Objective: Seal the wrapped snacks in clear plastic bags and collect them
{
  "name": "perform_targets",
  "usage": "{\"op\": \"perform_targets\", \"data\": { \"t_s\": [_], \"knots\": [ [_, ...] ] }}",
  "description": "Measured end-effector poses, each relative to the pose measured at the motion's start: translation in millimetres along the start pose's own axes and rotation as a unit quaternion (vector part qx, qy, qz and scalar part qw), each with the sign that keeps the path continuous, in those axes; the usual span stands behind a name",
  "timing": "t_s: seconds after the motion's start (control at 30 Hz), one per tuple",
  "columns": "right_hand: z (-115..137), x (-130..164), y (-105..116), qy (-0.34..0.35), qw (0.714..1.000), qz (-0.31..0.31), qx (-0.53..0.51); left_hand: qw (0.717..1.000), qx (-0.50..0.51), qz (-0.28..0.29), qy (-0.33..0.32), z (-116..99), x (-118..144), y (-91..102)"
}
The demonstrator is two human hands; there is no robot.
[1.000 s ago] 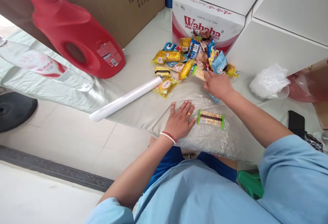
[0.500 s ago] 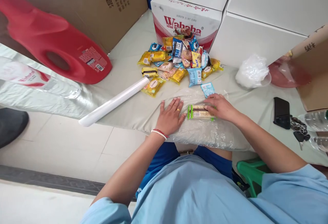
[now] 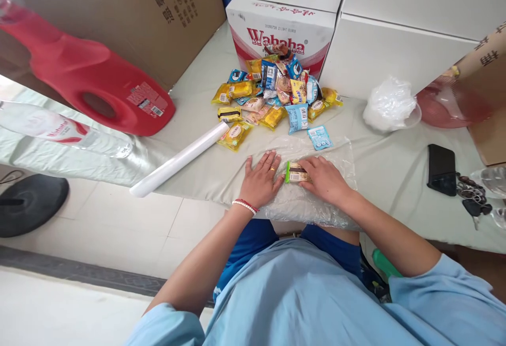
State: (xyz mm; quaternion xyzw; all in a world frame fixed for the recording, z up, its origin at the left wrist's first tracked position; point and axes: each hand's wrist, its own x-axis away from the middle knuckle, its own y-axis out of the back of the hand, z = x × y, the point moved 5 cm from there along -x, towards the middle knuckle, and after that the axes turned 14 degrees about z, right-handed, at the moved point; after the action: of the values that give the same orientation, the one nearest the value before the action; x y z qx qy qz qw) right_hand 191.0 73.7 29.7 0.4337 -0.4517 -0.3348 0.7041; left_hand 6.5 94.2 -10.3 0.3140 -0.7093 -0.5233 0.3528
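My left hand (image 3: 259, 180) lies flat with its fingers spread, pressing on the left edge of a clear plastic bag (image 3: 340, 161) spread over the table's front part. My right hand (image 3: 326, 180) grips a wrapped snack bar (image 3: 293, 172) with green ends from above, thumb on the near side and fingers on the far side. The bar's right part is hidden under that hand. Just beyond the right hand, a light-blue snack packet (image 3: 320, 137) lies on the bag's far edge. Farther back, snack packets (image 3: 272, 93) in yellow, blue and pink wrappers form a heap.
Left of the heap is a white plastic roll (image 3: 179, 160). A red detergent jug (image 3: 98, 79) and a water bottle (image 3: 67, 130) stand farther left. Behind the heap is a Wahaha carton (image 3: 280, 24). Rightward are bunched clear plastic (image 3: 389, 104), a black phone (image 3: 441, 170) and keys (image 3: 472, 193).
My right hand has shifted left and now closes over the snack bar, covering more of it. My left hand stays flat in place. The view has turned slightly.
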Motion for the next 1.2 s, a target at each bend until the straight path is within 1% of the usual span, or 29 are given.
{"op": "perform_targets", "data": {
  "t_s": [0.2, 0.37, 0.47, 0.53, 0.6, 0.63, 0.67, 0.7, 0.73, 0.77, 0.8, 0.83, 0.87, 0.93, 1.0, 1.03, 1.1, 1.13, 1.2],
  "knots": [
    [-2, 6, 1, -0.004, 0.999, 0.027, 0.021, 1.000, 0.013, 0.002, 0.000, 0, 0, 0.0],
    [1, 8, 0, -0.012, 0.999, 0.019, 0.049, 1.000, 0.021, 0.002, -0.002, 0, -1, -1.3],
    [-1, 10, -2, -0.005, 0.999, 0.013, 0.033, 0.999, 0.035, 0.005, -0.006, 2, -3, -2.4],
    [-7, 18, 0, 0.014, 1.000, -0.022, -0.008, 0.999, 0.054, -0.005, -0.005, 7, -1, 0.1],
    [-16, 37, 6, 0.048, 0.993, -0.086, -0.064, 0.996, 0.079, -0.047, -0.011, 14, 9, 7.9],
    [-21, 50, 8, 0.068, 0.987, -0.113, -0.090, 0.993, 0.091, -0.073, -0.029, 17, 17, 13.0],
    [-25, 64, 8, 0.090, 0.981, -0.128, -0.111, 0.988, 0.103, -0.095, -0.060, 19, 26, 17.8],
    [-29, 80, 4, 0.108, 0.977, -0.130, -0.127, 0.982, 0.113, -0.104, -0.109, 19, 37, 21.1],
    [-31, 94, -2, 0.122, 0.975, -0.121, -0.139, 0.974, 0.122, -0.090, -0.167, 17, 48, 21.5],
    [-33, 108, -12, 0.131, 0.975, -0.104, -0.147, 0.965, 0.128, -0.061, -0.220, 15, 59, 19.4],
    [-35, 120, -24, 0.133, 0.975, -0.088, -0.154, 0.958, 0.127, -0.026, -0.256, 13, 69, 15.3],
    [-37, 130, -36, 0.129, 0.976, -0.080, -0.159, 0.953, 0.123, 0.008, -0.276, 13, 77, 9.9],
    [-39, 138, -48, 0.120, 0.976, -0.082, -0.164, 0.952, 0.121, 0.036, -0.280, 14, 83, 4.6],
    [-43, 147, -65, 0.107, 0.973, -0.104, -0.177, 0.954, 0.135, 0.062, -0.261, 19, 87, -1.9],
    [-46, 148, -69, 0.115, 0.964, -0.127, -0.202, 0.950, 0.184, 0.068, -0.243, 24, 84, 0.6],
    [-48, 145, -67, 0.125, 0.960, -0.123, -0.220, 0.945, 0.216, 0.072, -0.233, 27, 80, 5.1],
    [-56, 137, -53, 0.135, 0.952, -0.088, -0.260, 0.936, 0.275, 0.091, -0.201, 34, 65, 17.8],
    [-62, 131, -44, 0.127, 0.949, -0.069, -0.280, 0.933, 0.297, 0.101, -0.176, 37, 56, 24.9],
    [-79, 115, -24, 0.088, 0.944, -0.045, -0.315, 0.935, 0.317, 0.105, -0.121, 44, 33, 38.8]
  ]
}}
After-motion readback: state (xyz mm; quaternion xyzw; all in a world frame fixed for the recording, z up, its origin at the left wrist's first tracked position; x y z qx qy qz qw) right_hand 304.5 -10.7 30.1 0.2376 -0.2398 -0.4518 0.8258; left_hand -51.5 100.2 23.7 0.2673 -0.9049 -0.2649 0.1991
